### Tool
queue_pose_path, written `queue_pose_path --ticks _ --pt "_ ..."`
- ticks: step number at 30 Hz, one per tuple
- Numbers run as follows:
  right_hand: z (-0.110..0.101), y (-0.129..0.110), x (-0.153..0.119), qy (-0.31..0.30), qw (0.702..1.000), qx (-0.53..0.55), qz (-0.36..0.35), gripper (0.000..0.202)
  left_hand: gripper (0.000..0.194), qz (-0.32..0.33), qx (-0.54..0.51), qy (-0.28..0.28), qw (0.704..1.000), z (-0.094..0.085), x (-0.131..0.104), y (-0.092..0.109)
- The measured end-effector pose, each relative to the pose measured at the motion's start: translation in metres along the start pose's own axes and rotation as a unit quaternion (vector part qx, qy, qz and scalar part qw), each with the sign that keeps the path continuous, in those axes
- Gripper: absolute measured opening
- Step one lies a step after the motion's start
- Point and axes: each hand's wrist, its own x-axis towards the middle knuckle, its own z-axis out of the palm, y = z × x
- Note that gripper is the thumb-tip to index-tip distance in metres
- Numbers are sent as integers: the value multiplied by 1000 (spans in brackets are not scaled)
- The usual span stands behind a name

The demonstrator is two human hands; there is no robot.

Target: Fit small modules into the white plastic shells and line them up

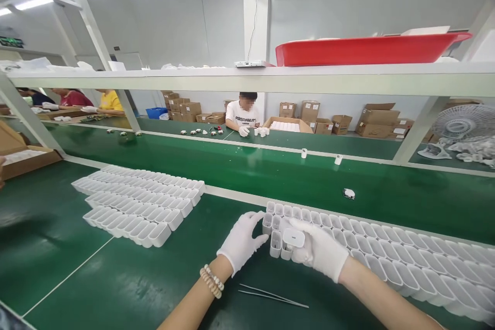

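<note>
Beyond the metal tweezers (288, 301), my gloved right hand (320, 250) has fingers curled around a white plastic casing (294, 237). My empty left hand (243, 240), thumb and fingers parted, is beside open white cups (276, 250); dark pieces (285, 249) show inside some. A block of white cups (143, 206) sits left of the tweezers.

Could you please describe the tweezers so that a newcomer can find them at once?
On the green table, find the rows of white cups on the right, with the gloved left hand and right hand near their left end. Below the two hands in the picture lie the tweezers. Unlike the chunky cups, they are thin and grey, two legs forming a narrow V.
</note>
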Motion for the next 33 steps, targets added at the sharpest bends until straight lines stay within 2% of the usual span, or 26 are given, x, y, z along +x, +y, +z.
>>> queue_pose_path --ticks 2,4,8,10,14,16,18,21,24,26,29,33 --pt "-16 -10 6 59 996 -63 -35 39 48 8 -2 -8 1000 2 1 -1" --pt "-35 -25 19 130 979 -139 -75 40 43 17 -7 -8 1000 4 2 -2" --pt "-69 -52 59 239 917 -299 -116 26 26 33 -15 -4 999 7 4 -1" --pt "-79 -55 80 258 890 -360 -113 19 18 39 -20 0 999 9 4 0" --pt "-96 -45 109 255 855 -443 -89 26 11 49 -30 7 998 15 3 -2" --pt "-111 -44 116 244 844 -473 -69 28 11 50 -32 12 998 18 2 -5" --pt "-137 -50 117 235 834 -497 -50 31 11 56 -33 17 998 20 3 -9" --pt "-189 -70 104 244 815 -525 -24 35 9 70 -36 23 997 19 3 -10" --pt "-246 -85 80 300 788 -537 9 37 5 67 -32 33 997 17 3 -6" --pt "-276 -87 65 346 768 -538 32 37 5 62 -28 38 997 15 3 -3" --pt "-304 -79 51 389 752 -529 56 34 5 57 -28 39 997 14 2 -2" --pt "-318 -71 49 402 757 -511 68 32 7 52 -36 45 997 14 2 -3"
